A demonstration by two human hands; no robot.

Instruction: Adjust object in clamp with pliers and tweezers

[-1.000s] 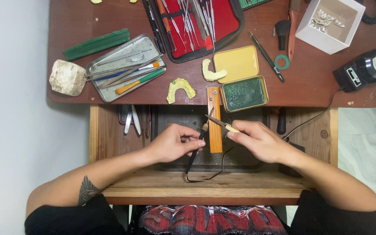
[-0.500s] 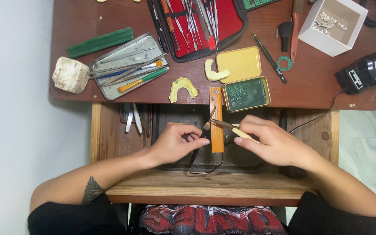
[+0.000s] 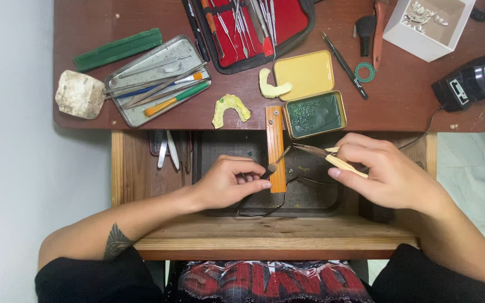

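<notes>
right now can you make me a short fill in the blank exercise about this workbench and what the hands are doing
1. The left hand holds a small tool against the upright ____ wooden block.
2. The open tin beside that block holds ____ material.
3. The metal tray of tools lies to the right of a pale ____.
4. The right hand holds a tool with a ____ handle.

Missing words: orange; green; stone; cream

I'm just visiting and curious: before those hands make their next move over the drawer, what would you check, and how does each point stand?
1. Left hand grips its small dark tool: ok.
2. Right hand holds the pale-handled pointed tool: ok.
3. The two tool tips touching: cannot tell.
4. Orange wooden peg lies beneath the tips: ok.
5. Green tin open, within reach: ok.
</notes>
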